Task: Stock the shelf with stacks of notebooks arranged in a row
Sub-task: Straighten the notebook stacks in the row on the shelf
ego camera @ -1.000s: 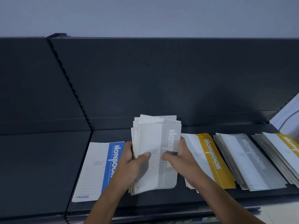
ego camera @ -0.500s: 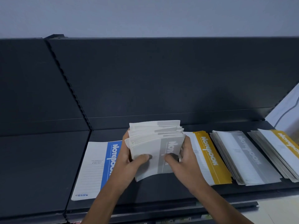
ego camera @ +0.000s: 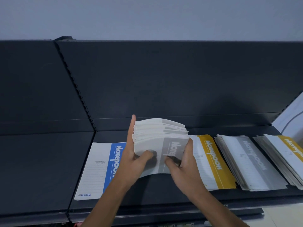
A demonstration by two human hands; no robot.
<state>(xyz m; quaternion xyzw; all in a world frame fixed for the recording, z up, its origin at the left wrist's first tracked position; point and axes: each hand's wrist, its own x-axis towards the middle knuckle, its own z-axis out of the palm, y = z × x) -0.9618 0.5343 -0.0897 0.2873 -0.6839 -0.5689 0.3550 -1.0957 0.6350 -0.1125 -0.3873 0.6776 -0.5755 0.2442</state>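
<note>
Both hands held a grey notebook stack (ego camera: 157, 138) above the shelf (ego camera: 41, 169), in the gap of the row.
I saw the left hand (ego camera: 131, 159) and right hand (ego camera: 183, 163) clamped on its sides, fingers (ego camera: 146, 154) curled round it, thumbs on the top cover; the stack was bowed and tilted; I could not tell whether its lower edge touched the shelf; a blue notebook (ego camera: 98, 169) lay flat to its left; to its right lay a yellow stack (ego camera: 211, 163), a grey stack (ego camera: 249, 163) and a far yellow stack (ego camera: 288, 154).
</note>
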